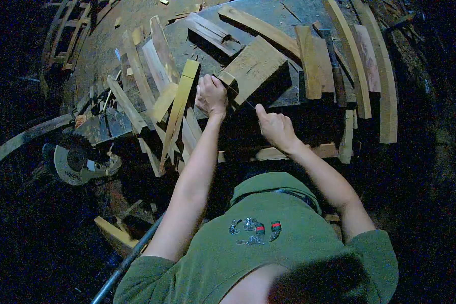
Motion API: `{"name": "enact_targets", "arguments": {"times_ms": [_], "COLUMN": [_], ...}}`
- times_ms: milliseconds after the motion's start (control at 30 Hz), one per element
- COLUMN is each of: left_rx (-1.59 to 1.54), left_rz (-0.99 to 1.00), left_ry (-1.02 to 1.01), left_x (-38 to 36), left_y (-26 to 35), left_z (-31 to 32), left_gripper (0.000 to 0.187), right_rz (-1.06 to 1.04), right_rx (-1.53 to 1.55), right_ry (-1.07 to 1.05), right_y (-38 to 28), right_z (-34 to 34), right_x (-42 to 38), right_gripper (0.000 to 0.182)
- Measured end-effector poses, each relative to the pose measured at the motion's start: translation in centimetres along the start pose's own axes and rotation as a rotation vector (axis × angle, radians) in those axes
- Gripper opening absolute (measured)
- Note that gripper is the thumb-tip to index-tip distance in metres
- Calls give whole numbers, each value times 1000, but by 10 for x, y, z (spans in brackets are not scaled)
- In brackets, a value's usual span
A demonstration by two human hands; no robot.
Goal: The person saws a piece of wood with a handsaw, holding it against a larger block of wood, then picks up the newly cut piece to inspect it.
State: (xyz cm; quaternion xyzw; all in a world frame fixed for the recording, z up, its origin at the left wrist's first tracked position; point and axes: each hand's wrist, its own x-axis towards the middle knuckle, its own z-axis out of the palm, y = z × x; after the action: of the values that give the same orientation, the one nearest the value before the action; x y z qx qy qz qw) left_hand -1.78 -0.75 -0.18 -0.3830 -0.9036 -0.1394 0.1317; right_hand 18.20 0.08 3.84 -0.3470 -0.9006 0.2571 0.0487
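My left hand (211,95) is closed, its knuckles up, at a small squared piece of wood (228,78) against the near left side of a large wooden block (258,63). My right hand (277,129) is wrapped in a fist around a tool whose handle is hidden in the palm. From that fist a thin blade (250,104) runs up and left toward the small piece; I cannot tell what kind of tool it is. Just left of my left hand, a long yellowish wooden strip (181,109) leans over other pieces.
The dark workbench (289,99) carries several curved wooden strips (352,55) on the right and a weathered offcut (215,34) at the back. A long dark tool (335,71) lies among the strips. At the bench's left edge is a circular saw (73,164).
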Motion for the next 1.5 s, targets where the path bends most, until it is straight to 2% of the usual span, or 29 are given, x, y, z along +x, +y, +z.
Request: {"name": "enact_targets", "arguments": {"times_ms": [133, 267, 333, 467, 533, 567, 633, 700, 733, 767, 833, 1000, 1167, 1200, 1233, 1267, 1300, 1333, 1367, 1433, 1467, 1500], "left_rx": [-30, 28, 52, 57, -34, -29, 14, 23, 55, 81, 58, 61, 64, 33, 14, 35, 58, -41, -53, -18, -114, -128], "left_rz": [38, 72, -22, -74, 45, 45, 11, 26, -47, -120, -129, -81, 22, -17, -18, 8, 36, -119, -129, 31, -47, -53], "left_ry": [28, 45, 19, 23, 93, 86, 47, 62, 36, 2, -43, 5, 35, 42, 58, 58, 59, -35, -19, 28, -105, -87], "left_x": [1, -1, -2, -1, 0, -4, -2, -2, -2, -1, -2, -1, -3, -4, -5, -7, -5, -4, -3, -5, -4, -2], "left_y": [-6, -6, -1, -3, -11, -15, -6, -5, -2, 3, 1, -4, -7, 0, -6, -16, -20, 2, 1, -6, -9, -6], "left_z": [9, 5, 6, 13, 20, 22, 12, 9, 5, 4, 10, 11, 16, 4, 21, 42, 55, 9, 9, 8, 8, -4], "left_gripper": [16, 15, 15, 16, 17, 17, 18, 19, 18, 18, 18, 19, 19, 19, 19, 19, 19, 20, 20, 21, 25, 25], "right_rz": [31, 17, -17, 21, 64, 66, 5, 20, 20, 27, 12, 38, 91, 118, 144, 2, -8, -67, -129, -219, 2, 222], "right_rx": [-27, -2, 6, -73, -72, -68, -35, -37, -2, 29, 8, -88, 1, 92, 174, 392, 372, 386, 402, 368, 306, 242], "right_ry": [-13, 138, 197, 74, -97, -104, 62, 75, 87, 94, 109, -45, -35, -68, -102, -69, -57, 105, 259, 292, 215, 144], "right_y": [-7, -23, -21, -6, 0, -3, -10, -20, -24, -22, -17, -3, -28, -29, -25, -10, -10, -14, -17, -12, -10, -7], "right_z": [4, 24, 23, 2, -7, -4, 5, 19, 21, 21, 13, 8, 12, 9, 5, 18, 10, 1, -7, -26, -35, -45], "right_x": [8, 56, 60, 9, -11, -8, 19, 49, 59, 63, 44, -5, 57, 59, 62, 68, 69, 70, 69, 64, 59, 55], "right_gripper": [11, 10, 10, 11, 10, 10, 10, 9, 13, 17, 14, 17, 18, 17, 17, 18, 18, 19, 20, 25, 25, 26]}}
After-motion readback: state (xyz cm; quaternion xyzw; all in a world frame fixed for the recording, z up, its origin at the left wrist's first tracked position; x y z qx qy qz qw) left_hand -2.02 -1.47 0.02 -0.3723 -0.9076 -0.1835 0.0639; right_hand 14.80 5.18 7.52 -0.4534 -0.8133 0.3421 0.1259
